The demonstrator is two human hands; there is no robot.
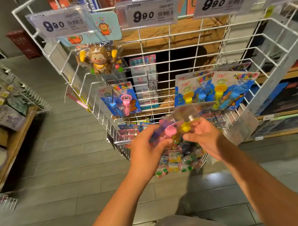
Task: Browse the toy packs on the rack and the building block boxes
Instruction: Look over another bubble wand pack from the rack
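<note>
— Where's the toy pack?
— Centre of frame, before the white wire rack; left hand and right hand pinch it, fingers curled on its edges.
— Above?
— Monkey toy, upper left.

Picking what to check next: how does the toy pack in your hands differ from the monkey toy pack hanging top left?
The held toy pack lies tilted and blurred between the left hand and right hand, off the rack; the monkey toy pack hangs upright on its hook. The held one shows small pink and yellow pieces; the monkey pack holds one brown figure. Both have clear plastic fronts.
</note>
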